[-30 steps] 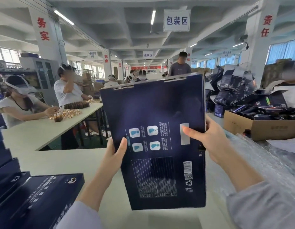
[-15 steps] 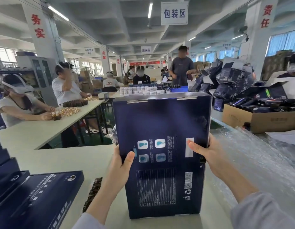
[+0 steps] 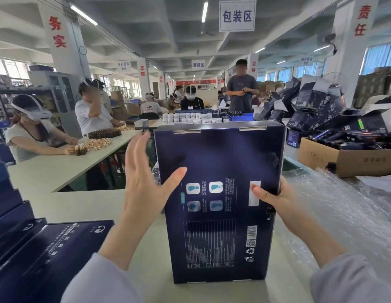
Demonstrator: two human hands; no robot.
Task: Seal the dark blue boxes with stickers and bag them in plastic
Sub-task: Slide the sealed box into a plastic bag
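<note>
A dark blue box (image 3: pixel 216 162) stands upright on the table in front of me, its printed back facing me. My right hand (image 3: pixel 275 200) grips its right edge, thumb on the face near a white label. My left hand (image 3: pixel 144 178) is off the box, fingers spread and straight, with only the thumb tip over the box's left side. More dark blue boxes (image 3: pixel 48 254) lie stacked at the near left. Clear plastic bags (image 3: pixel 334 206) lie spread on the table to the right.
The pale table (image 3: pixel 80 206) runs across the front. A cardboard carton (image 3: pixel 347 158) full of dark packs sits at the right, with piled blue boxes behind it. Seated workers fill a second table (image 3: pixel 59 165) at the left; a person stands at the back.
The box came down from tilted in the air to upright on the table. My left hand let go of its left edge and opened, lifting away. The right hand kept its hold.
</note>
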